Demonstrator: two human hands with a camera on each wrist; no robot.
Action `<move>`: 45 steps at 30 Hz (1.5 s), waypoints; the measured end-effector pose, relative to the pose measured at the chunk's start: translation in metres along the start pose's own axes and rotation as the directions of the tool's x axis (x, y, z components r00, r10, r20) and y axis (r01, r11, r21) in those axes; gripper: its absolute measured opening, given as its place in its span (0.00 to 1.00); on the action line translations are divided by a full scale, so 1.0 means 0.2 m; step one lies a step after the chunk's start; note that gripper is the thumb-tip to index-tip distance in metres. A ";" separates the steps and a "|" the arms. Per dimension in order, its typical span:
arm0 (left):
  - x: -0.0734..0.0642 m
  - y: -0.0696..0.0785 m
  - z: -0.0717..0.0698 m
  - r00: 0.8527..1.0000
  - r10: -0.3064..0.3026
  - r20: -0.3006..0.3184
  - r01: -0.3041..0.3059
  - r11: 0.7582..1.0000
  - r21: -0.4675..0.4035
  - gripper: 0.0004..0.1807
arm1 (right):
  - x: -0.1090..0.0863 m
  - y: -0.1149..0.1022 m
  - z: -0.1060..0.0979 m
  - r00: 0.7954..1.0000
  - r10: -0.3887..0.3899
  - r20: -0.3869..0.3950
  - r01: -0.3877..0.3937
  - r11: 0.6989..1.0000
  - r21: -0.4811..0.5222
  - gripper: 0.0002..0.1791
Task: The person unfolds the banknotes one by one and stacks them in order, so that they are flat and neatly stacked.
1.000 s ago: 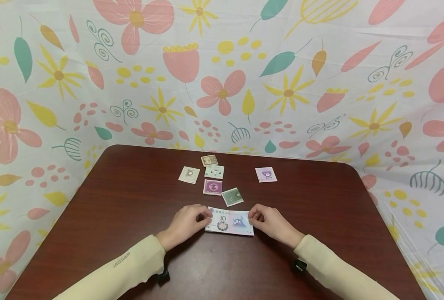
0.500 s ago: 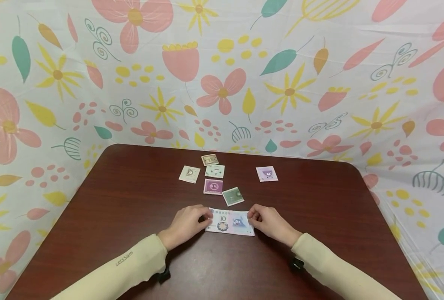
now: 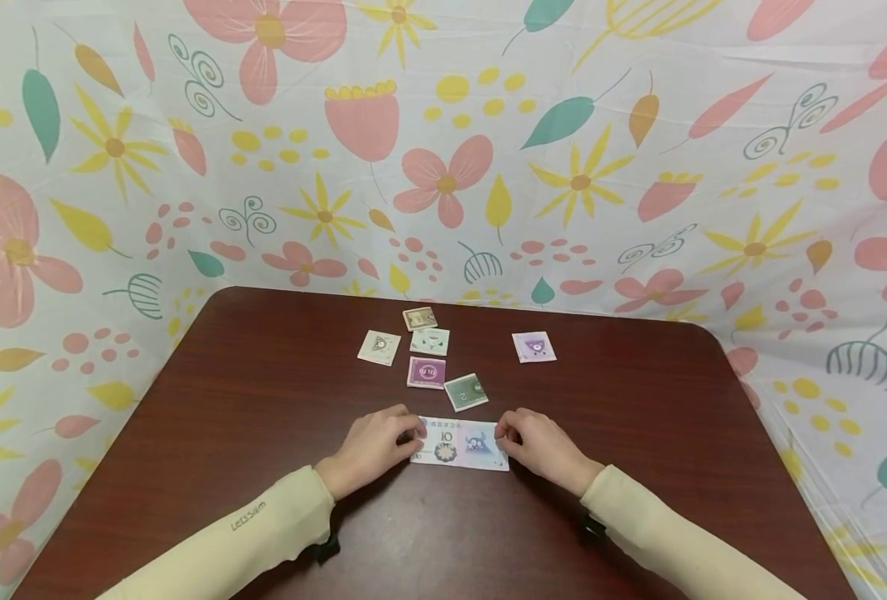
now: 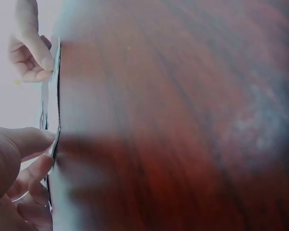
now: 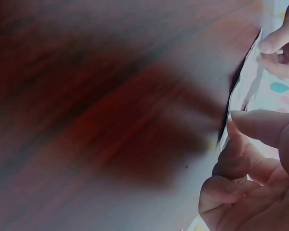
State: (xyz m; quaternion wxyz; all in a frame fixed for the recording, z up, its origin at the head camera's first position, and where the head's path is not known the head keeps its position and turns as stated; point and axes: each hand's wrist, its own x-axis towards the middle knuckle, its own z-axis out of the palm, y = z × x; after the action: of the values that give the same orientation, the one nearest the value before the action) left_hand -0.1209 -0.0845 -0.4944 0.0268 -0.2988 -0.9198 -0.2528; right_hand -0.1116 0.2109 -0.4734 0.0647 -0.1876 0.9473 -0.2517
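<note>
Note (image 3: 459,443) lay right btwn the two grips, on the tabletop's (image 3: 263,400) near side of the small squares. Its long axis ran L–R, hand to hand, R end a touch closer to the person. Neither hand was nearer: L grip (image 3: 368,447) pinched the L short end, thumb vs. fingers; R grip (image 3: 547,450) pinched the R short end likewise. So from L grip the note ran off to the R, from R grip to the L. Wrist views showed each thumb tip at its edge; couldn't tell how many layers it had, nor if it sat flush or slightly raised.

Counts. Note: 1 w/ a "10" on top, upside down as seen by the wearer. Squares: 6 total, 1 of each colour, all beyond the note: tan (image 3: 419,319) farthest, mint (image 3: 429,342) just below it, cream (image 3: 378,347) to mint's L, magenta (image 3: 426,372) under mint, green (image 3: 466,392) nearest the note but apart from it, lilac (image 3: 534,347) off alone on the R. Green's corner came v. close to magenta; touching or not, unclear. Same w/ tan & mint.

Sleeves (image 3: 263,533): 2, pale. Dark wrist units (image 3: 327,547): 2, partly hidden. Print cloth (image 3: 443,83) hung behind; no. of panels unclear.
</note>
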 end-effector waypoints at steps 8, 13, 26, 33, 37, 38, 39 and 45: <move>0.01 0.00 0.00 1.000 -0.002 -0.009 0.002 1.000 -0.018 0.06 | 0.02 0.05 -0.04 0.999 -0.041 0.009 0.040 0.999 0.008 0.04; 0.01 0.00 0.00 1.000 -0.006 -0.010 0.006 1.000 -0.016 0.06 | 0.06 0.13 -0.10 0.998 -0.055 -0.016 0.055 0.998 0.004 0.05; 0.00 -0.01 0.01 1.000 0.028 0.004 -0.028 1.000 0.008 0.07 | 0.29 0.41 -0.31 0.994 0.010 -0.111 -0.011 1.000 -0.010 0.03; -0.03 -0.02 0.00 0.999 0.036 -0.015 -0.036 0.999 0.025 0.08 | 0.38 0.50 -0.34 0.996 -0.004 -0.093 -0.008 0.992 -0.123 0.10; -0.04 -0.02 0.00 0.999 0.047 -0.010 -0.047 0.998 0.034 0.08 | 0.40 0.53 -0.34 0.997 0.017 -0.075 -0.033 0.978 -0.208 0.15; -0.04 -0.02 0.01 0.999 0.047 -0.014 -0.047 0.998 0.035 0.08 | 0.40 0.53 -0.34 0.997 -0.003 -0.074 -0.016 0.968 -0.250 0.16; -0.04 -0.02 0.01 0.999 0.048 -0.018 -0.047 0.998 0.037 0.08 | 0.40 0.54 -0.35 0.997 -0.033 -0.074 0.009 0.954 -0.300 0.16; -0.03 -0.01 0.02 0.998 0.052 -0.020 -0.051 0.998 0.040 0.08 | 0.39 0.55 -0.36 0.964 -0.260 -0.050 0.182 0.787 -0.589 0.11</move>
State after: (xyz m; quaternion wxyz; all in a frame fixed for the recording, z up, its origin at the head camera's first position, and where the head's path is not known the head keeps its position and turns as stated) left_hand -0.1161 -0.0869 -0.4997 0.0488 -0.3192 -0.9163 -0.2369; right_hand -0.2345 0.3011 -0.4688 -0.0863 -0.2916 0.9521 0.0312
